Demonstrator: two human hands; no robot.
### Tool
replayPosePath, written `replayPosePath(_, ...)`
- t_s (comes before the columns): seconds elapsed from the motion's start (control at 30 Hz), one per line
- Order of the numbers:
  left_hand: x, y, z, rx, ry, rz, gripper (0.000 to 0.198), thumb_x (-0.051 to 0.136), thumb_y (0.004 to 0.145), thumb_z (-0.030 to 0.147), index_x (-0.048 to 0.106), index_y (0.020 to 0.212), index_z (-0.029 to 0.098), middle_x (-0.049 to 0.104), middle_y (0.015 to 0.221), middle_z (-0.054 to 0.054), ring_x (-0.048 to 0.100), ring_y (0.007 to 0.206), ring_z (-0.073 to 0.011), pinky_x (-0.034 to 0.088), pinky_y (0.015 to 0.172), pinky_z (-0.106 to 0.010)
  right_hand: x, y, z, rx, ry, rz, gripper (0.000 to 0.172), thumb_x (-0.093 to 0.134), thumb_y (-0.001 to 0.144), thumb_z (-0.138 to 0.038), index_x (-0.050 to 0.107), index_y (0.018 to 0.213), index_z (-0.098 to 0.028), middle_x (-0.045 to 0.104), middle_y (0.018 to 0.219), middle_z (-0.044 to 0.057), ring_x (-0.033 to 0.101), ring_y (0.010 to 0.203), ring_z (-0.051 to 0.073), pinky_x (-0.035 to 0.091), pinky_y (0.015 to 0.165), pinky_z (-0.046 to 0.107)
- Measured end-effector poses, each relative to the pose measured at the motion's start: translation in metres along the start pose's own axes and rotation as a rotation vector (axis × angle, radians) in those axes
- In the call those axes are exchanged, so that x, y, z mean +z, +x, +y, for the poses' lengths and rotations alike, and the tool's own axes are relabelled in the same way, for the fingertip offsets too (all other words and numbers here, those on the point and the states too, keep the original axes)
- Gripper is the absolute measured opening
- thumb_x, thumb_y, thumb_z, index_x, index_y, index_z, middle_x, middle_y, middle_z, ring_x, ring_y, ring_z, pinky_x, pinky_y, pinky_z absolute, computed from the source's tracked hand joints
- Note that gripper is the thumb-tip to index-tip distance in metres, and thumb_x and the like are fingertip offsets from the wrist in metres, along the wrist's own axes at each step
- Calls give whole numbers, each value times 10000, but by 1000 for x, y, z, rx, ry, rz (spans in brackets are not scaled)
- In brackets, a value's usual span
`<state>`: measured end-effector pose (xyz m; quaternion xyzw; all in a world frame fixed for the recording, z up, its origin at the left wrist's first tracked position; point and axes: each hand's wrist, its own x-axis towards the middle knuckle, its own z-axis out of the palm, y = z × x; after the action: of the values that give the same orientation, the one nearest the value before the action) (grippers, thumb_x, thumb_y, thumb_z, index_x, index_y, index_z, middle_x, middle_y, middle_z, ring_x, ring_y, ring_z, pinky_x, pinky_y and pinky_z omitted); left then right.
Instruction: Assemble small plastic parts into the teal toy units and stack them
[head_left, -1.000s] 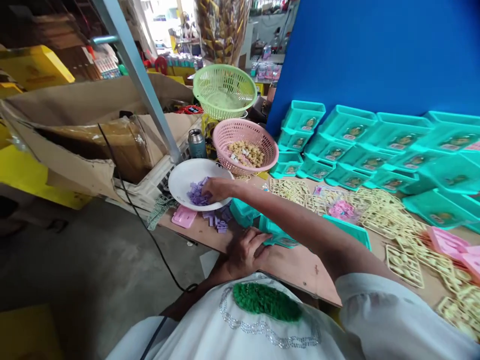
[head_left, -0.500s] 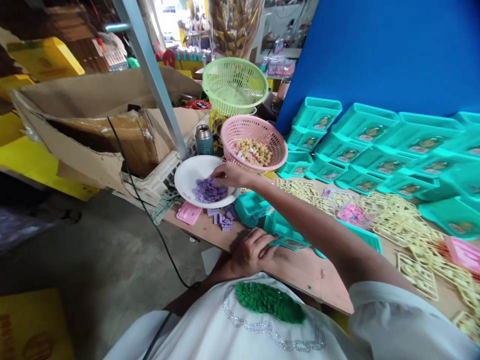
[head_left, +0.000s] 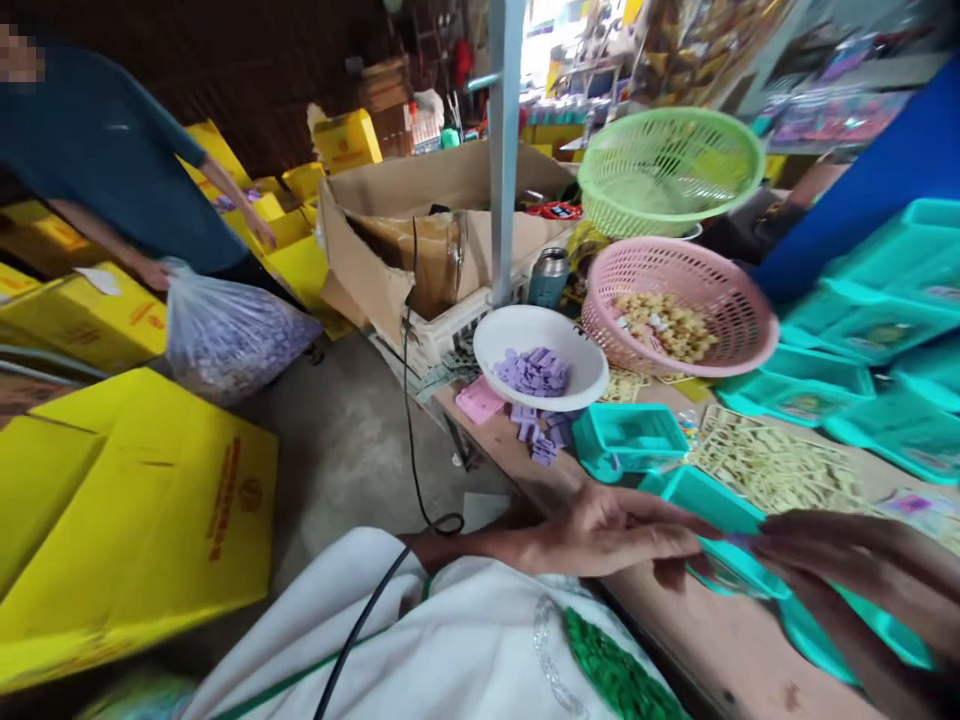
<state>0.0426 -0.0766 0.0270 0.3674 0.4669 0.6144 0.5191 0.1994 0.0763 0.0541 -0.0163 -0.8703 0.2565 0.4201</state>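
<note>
My left hand (head_left: 607, 530) reaches over the bench edge, thumb and forefinger drawn together. Opposite it, my right hand (head_left: 862, 560) is blurred, its fingers closed toward the left fingertips. A small purple plastic piece (head_left: 739, 541) shows as a smear where the fingertips meet; its shape is unclear. Just beneath lies a teal plastic tray (head_left: 724, 500), partly covered by both hands. Another teal tray (head_left: 630, 440) sits left of it. A white bowl (head_left: 592, 385) holds many flat purple pieces (head_left: 534, 372). More purple pieces (head_left: 544, 450) lie loose beside the bowl.
A pink basket (head_left: 757, 350) of beige pieces and a green basket (head_left: 600, 190) stand behind. Cream plastic frames (head_left: 772, 460) and stacked teal trays (head_left: 885, 310) lie rightward. On the left, a person (head_left: 127, 160) carries a clear bag (head_left: 232, 330) of purple pieces near yellow boxes (head_left: 142, 510).
My view has swung left, bringing a person with a bag into sight. My right hand has left the white bowl and come to my left hand, which has lifted from the bench edge.
</note>
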Motion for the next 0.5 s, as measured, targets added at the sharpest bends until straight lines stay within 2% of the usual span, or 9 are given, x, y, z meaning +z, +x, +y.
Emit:
replayPosePath(0.1, 15, 3, 9, -168, -225, -31, 732, 852, 607, 714, 769, 986, 94, 745, 849, -96, 626, 646, -133, 548, 731, -330, -5, -30, -19, 18, -119, -59, 534, 572, 887, -276, 649, 1359, -513, 739, 1011, 118, 728, 907, 254, 510, 742, 500)
replayPosePath(0.23, 34, 9, 5, -247, -269, 12, 551, 959, 529, 529, 775, 847, 118, 708, 680, -22, 584, 567, -86, 486, 614, -242, -13, -43, -46, 126, -70, -47, 473, 569, 955, -177, 689, 1343, -420, 695, 1042, 111, 705, 856, 222, 548, 631, 372)
replayPosePath(0.27, 38, 11, 4, -239, -258, 40, 498, 966, 532, 486, 771, 814, 125, 710, 674, -15, 586, 563, -77, 474, 596, -221, -14, -46, -50, 173, -76, -24, 438, 590, 958, -166, 708, 1314, -391, 699, 1040, 108, 705, 871, 230, 566, 654, 367)
replayPosePath(0.37, 48, 23, 1, -237, -233, 88, 394, 961, 555, 399, 748, 768, 146, 738, 706, -11, 609, 557, -75, 481, 565, -198, -16, -60, -52, 331, -94, 161, 285, 624, 970, -202, 736, 1222, -276, 736, 984, 100, 707, 893, 245, 599, 729, 384)
replayPosePath(0.43, 55, 30, -1, -254, -211, 76, 378, 951, 563, 382, 727, 762, 151, 735, 695, -7, 619, 543, -86, 501, 555, -207, -17, -72, -51, 416, -101, 266, 192, 632, 976, -217, 745, 1130, -239, 745, 917, 83, 704, 865, 231, 603, 735, 375)
replayPosePath(0.5, 64, 35, -3, -265, -173, 41, 365, 936, 579, 371, 704, 758, 153, 727, 690, -4, 628, 546, -94, 525, 568, -221, -17, -83, -54, 436, -120, 334, 155, 634, 975, -210, 738, 1088, -230, 743, 888, 71, 701, 850, 220, 603, 744, 370)
